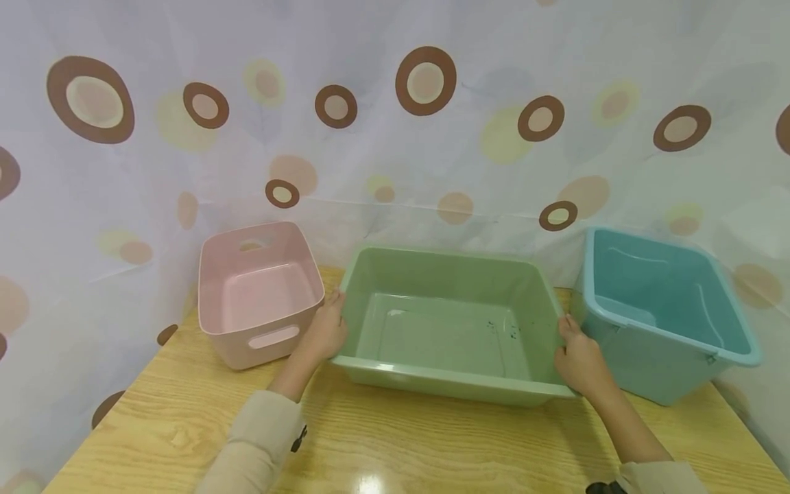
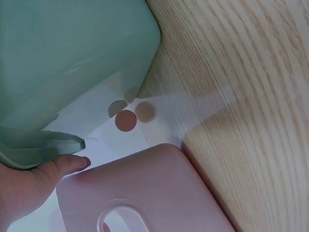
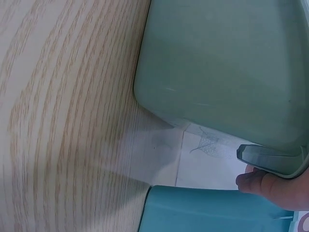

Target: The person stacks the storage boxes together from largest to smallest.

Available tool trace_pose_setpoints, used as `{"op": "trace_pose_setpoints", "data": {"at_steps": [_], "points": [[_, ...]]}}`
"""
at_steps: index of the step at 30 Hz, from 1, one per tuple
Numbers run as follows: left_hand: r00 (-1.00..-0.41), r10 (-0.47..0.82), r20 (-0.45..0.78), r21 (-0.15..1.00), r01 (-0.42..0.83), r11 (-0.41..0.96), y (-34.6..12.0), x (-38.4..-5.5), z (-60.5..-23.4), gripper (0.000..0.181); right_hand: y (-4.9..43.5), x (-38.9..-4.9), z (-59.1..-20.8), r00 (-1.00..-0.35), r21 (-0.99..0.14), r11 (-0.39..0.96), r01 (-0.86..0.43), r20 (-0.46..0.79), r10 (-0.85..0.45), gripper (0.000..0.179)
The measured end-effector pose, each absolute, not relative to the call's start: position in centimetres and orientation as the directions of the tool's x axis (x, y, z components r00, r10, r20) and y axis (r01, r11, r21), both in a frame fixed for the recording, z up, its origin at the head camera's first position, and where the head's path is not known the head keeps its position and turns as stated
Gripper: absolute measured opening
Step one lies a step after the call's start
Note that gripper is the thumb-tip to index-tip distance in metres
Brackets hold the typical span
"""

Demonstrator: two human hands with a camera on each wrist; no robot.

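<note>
A wide, shallow green plastic basin is at the middle of the wooden table, with small dark specks on its inner floor. My left hand holds its left rim, and my right hand grips the rim on the opposite side. In the left wrist view, the thumb side of the left hand shows at the basin's rim, close to a pink basket. From the right wrist, curled fingers of the right hand appear under the basin's lip. Most fingers are hidden on both sides.
Left of the basin stands the pink basket with slot handles, very near the left hand. A deep blue-green bin stands at the right, close to the right hand. A white curtain with round spots hangs behind the table.
</note>
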State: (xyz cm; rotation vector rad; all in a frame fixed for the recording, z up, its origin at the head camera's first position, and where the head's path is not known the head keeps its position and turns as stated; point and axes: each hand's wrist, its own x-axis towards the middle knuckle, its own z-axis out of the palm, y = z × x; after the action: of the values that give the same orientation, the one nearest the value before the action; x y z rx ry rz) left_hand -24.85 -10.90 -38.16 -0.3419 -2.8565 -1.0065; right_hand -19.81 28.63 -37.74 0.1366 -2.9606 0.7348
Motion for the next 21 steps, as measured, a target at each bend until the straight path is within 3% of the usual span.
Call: {"op": "trace_pose_setpoints", "data": {"at_steps": [21], "points": [[-0.975,0.167,0.145,0.610,0.221,0.760,-11.01,-24.25,-38.05,0.052,28.77,-19.52,-38.22,-0.986,-0.469,0.873,-0.133,0.149,-0.070,0.056]]}}
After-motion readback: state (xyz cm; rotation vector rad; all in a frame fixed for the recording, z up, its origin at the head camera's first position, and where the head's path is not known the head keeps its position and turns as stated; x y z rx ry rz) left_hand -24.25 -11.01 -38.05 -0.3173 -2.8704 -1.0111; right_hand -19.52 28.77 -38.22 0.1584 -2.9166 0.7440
